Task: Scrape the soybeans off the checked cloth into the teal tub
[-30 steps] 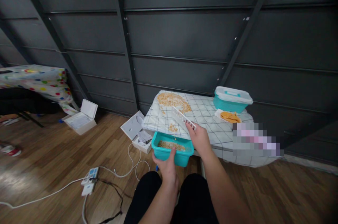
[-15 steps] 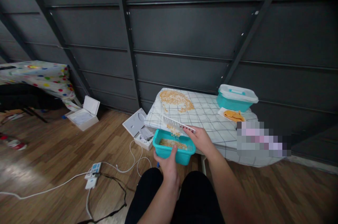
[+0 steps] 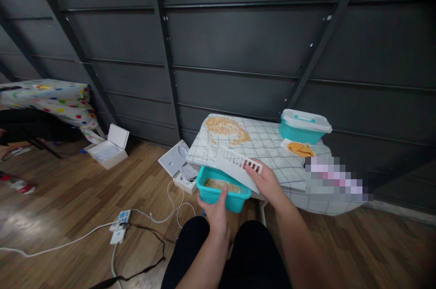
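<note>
My left hand (image 3: 218, 209) grips the near wall of a teal plastic bin (image 3: 210, 195), thumb over the rim and fingers outside. A layer of small yellow grains (image 3: 220, 185) lies in the bin. My right hand (image 3: 267, 182) is closed around the right end of a white plastic panel (image 3: 235, 166) with a row of slots along its upper edge. The panel is tilted over the bin's far right side and hides part of its inside. Beyond, a spread of the same yellow grains (image 3: 226, 129) lies on the checked white cloth (image 3: 262, 144).
A second teal box (image 3: 299, 134) with a white lid stands at the table's back right, beside a folded orange cloth (image 3: 301, 149). Open white boxes (image 3: 186, 181) lie on the floor at left. A power strip (image 3: 120, 225) with trailing cables is on the wood floor.
My right hand has turned the slotted panel so its broad face shows. The grains that were falling off it into the bin are no longer seen. My left hand and the bin barely moved.
</note>
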`<state>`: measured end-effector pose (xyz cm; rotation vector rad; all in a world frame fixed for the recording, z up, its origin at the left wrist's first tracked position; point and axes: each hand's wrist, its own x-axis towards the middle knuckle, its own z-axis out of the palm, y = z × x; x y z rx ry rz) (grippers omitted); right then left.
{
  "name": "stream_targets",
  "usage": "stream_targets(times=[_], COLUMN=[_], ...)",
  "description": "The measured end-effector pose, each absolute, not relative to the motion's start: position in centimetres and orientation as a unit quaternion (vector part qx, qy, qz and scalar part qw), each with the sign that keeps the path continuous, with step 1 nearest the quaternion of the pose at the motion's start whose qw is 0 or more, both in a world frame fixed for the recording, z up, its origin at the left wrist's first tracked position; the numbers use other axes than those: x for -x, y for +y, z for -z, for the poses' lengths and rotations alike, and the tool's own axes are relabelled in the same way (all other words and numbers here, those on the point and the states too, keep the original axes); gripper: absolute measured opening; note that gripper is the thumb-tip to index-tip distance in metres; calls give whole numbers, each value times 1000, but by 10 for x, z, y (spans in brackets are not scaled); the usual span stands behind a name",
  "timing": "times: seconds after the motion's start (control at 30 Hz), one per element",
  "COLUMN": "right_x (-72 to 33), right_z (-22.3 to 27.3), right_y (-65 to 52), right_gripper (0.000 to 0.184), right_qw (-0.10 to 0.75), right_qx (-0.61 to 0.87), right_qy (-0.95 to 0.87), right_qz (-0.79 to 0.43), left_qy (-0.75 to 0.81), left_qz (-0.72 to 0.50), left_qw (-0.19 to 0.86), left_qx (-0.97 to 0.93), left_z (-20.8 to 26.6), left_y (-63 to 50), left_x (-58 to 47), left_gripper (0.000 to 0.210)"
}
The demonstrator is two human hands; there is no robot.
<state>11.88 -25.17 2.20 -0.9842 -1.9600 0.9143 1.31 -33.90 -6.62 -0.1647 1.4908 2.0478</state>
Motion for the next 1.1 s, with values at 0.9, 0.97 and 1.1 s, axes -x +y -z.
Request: stream_targets(times=[0.9,0.97,1.1], right_x=[-102,-102,-102], right_z=[-15,-11,0], right_y=[-22,-15,-15], right_gripper=[43,43,40], right_qw=[488,495,485], right_qx=[416,422,424], right_qy=[-747,-738,-739], right_qz=[-177,-180,-198], left_qy=[590,584,577], left_qz=[-730,-739,-751], left_qw=[340,332,318], left_qx=[63,52,35], left_z=[68,72,76], left_y=[-345,-344,-341], left_x=[-3,-3,-3], left_gripper=[105,102,96])
